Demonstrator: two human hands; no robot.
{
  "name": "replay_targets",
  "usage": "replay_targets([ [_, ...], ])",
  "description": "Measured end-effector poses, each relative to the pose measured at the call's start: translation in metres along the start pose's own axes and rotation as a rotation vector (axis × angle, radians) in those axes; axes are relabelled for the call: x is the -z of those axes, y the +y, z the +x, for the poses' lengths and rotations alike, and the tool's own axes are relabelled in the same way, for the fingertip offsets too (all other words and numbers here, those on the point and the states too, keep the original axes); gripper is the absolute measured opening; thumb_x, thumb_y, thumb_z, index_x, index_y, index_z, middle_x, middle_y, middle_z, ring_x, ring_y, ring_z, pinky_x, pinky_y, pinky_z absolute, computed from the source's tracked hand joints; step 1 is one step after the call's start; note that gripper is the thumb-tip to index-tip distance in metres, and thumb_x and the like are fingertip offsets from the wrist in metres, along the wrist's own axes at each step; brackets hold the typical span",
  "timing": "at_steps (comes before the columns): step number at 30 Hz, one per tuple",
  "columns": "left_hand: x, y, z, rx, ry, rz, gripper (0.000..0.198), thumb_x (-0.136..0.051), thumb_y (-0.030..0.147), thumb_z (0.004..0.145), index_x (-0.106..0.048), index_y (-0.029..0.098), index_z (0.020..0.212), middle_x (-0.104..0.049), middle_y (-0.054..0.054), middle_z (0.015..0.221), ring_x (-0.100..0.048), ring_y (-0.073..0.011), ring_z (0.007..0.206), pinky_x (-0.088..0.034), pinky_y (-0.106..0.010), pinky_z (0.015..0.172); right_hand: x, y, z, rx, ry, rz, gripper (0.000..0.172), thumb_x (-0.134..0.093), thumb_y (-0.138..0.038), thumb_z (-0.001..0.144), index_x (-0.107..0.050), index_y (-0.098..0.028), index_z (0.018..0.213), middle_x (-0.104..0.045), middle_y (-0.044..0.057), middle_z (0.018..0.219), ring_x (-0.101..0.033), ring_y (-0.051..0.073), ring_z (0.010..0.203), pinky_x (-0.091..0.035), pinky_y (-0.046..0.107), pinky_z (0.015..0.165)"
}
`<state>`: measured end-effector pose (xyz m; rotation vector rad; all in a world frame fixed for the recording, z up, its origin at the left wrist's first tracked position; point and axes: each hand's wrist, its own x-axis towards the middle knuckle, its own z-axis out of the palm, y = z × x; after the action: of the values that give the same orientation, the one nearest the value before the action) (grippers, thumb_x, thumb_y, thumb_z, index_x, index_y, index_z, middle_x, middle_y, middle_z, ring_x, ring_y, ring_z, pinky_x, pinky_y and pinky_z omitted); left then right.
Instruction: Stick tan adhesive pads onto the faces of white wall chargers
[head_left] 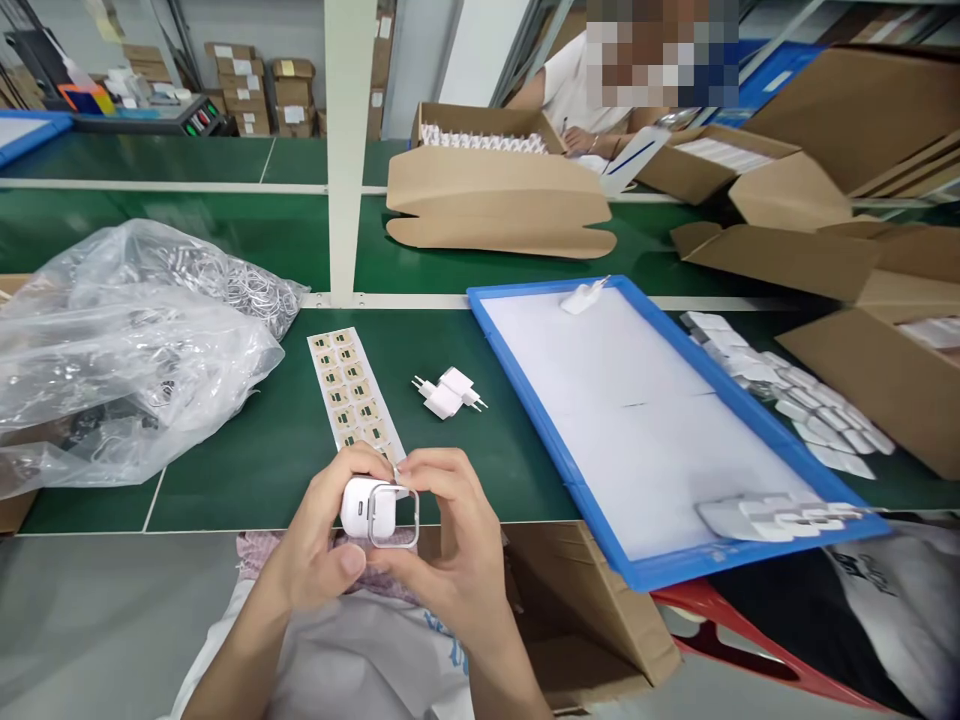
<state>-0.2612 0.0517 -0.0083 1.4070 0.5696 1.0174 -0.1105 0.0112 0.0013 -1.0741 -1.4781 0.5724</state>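
Note:
My left hand is closed around a white charger plug with a small port in its face, close to my body at the table edge. Thumb and fingers of my right hand pinch a thin silvery rectangular frame, which overlaps the charger's right side. Whether the frame is fitted around the charger or only held against it, I cannot tell. Just beyond my hands lies a sheet of gold-coloured stickers. To its right, two white plugs with pins rest on the green table.
A clear bag of silvery frames lies left. At right, a blue-rimmed tray holds several white pieces; more white pieces lie beyond it. Open cartons stand behind, where another person sits. A post rises centrally.

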Motion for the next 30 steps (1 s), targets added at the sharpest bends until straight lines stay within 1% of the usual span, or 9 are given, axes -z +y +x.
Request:
replay_targets([
  [4, 0.001, 0.0, -0.002, 0.02, 0.0, -0.045, 0.047, -0.053, 0.068, 0.09, -0.061, 0.026, 0.111, -0.053, -0.006, 0.099, -0.049, -0.0235, 0.088, -0.04, -0.033, 0.078, -0.003, -0.003, 0.003, -0.014, -0.017, -0.028, 0.036, -0.075, -0.047, 0.09, -0.059, -0.028, 0.116, -0.059, 0.005, 0.107, -0.061, 0.021, 0.098, -0.056, 0.035, 0.085],
  [7, 0.002, -0.001, -0.003, 0.033, 0.016, -0.1, 0.043, -0.054, 0.065, 0.091, -0.06, 0.028, 0.112, -0.054, -0.005, 0.1, -0.049, -0.0218, 0.086, -0.04, -0.032, 0.078, -0.001, -0.002, 0.003, -0.022, -0.045, -0.001, 0.037, -0.074, -0.049, 0.09, -0.061, -0.029, 0.119, -0.058, 0.005, 0.105, -0.062, 0.022, 0.097, -0.057, 0.037, 0.084],
  [9, 0.004, -0.001, -0.003, 0.061, 0.016, -0.167, 0.041, -0.055, 0.063, 0.092, -0.058, 0.028, 0.113, -0.056, -0.004, 0.099, -0.049, -0.02, 0.082, -0.04, -0.031, 0.075, 0.002, 0.0, 0.005, -0.042, -0.102, 0.032, 0.04, -0.073, -0.051, 0.09, -0.063, -0.031, 0.123, -0.058, 0.005, 0.105, -0.062, 0.022, 0.096, -0.058, 0.037, 0.082],
  [11, 0.005, -0.001, -0.002, 0.108, -0.003, -0.27, 0.042, -0.058, 0.062, 0.089, -0.055, 0.028, 0.113, -0.057, -0.003, 0.094, -0.049, -0.0183, 0.075, -0.04, -0.03, 0.07, 0.007, 0.001, 0.007, -0.058, -0.177, 0.049, 0.043, -0.072, -0.052, 0.091, -0.064, -0.034, 0.128, -0.057, 0.006, 0.108, -0.062, 0.023, 0.099, -0.059, 0.037, 0.082],
  [15, 0.004, -0.003, 0.003, 0.212, -0.082, -0.461, 0.052, -0.063, 0.066, 0.083, -0.047, 0.027, 0.113, -0.056, -0.001, 0.078, -0.046, -0.0161, 0.063, -0.036, -0.027, 0.06, 0.013, 0.003, 0.011, -0.059, -0.293, 0.07, 0.048, -0.071, -0.059, 0.089, -0.066, -0.037, 0.132, -0.055, 0.008, 0.114, -0.06, 0.025, 0.107, -0.059, 0.039, 0.085],
  [17, 0.004, -0.005, 0.004, 0.23, -0.124, -0.508, 0.054, -0.065, 0.064, 0.082, -0.043, 0.027, 0.115, -0.054, 0.0, 0.075, -0.045, -0.0149, 0.06, -0.033, -0.025, 0.057, 0.013, 0.003, 0.011, -0.062, -0.3, 0.071, 0.049, -0.072, -0.059, 0.088, -0.066, -0.037, 0.132, -0.054, 0.008, 0.114, -0.06, 0.025, 0.106, -0.059, 0.04, 0.086],
  [21, 0.004, -0.007, 0.004, 0.237, -0.185, -0.547, 0.057, -0.073, 0.055, 0.08, -0.038, 0.028, 0.118, -0.052, 0.002, 0.073, -0.043, -0.0126, 0.058, -0.028, -0.023, 0.054, 0.013, 0.003, 0.01, -0.048, -0.29, 0.079, 0.047, -0.072, -0.055, 0.09, -0.065, -0.038, 0.133, -0.053, 0.006, 0.114, -0.06, 0.022, 0.099, -0.059, 0.039, 0.089],
  [25, 0.003, -0.006, 0.003, 0.257, -0.21, -0.52, 0.06, -0.073, 0.057, 0.079, -0.036, 0.028, 0.117, -0.05, 0.004, 0.069, -0.041, -0.0123, 0.056, -0.027, -0.024, 0.055, 0.015, 0.001, 0.008, -0.023, -0.304, 0.087, 0.049, -0.075, -0.05, 0.089, -0.063, -0.038, 0.135, -0.052, 0.005, 0.117, -0.059, 0.018, 0.091, -0.059, 0.036, 0.085],
  [30, 0.001, -0.008, 0.002, 0.243, -0.239, -0.53, 0.063, -0.074, 0.057, 0.078, -0.034, 0.028, 0.117, -0.049, 0.005, 0.068, -0.042, -0.0122, 0.055, -0.03, -0.025, 0.055, 0.018, -0.001, 0.004, -0.014, -0.288, 0.017, 0.046, -0.073, -0.049, 0.091, -0.062, -0.036, 0.134, -0.054, 0.006, 0.116, -0.061, 0.02, 0.096, -0.059, 0.033, 0.08],
])
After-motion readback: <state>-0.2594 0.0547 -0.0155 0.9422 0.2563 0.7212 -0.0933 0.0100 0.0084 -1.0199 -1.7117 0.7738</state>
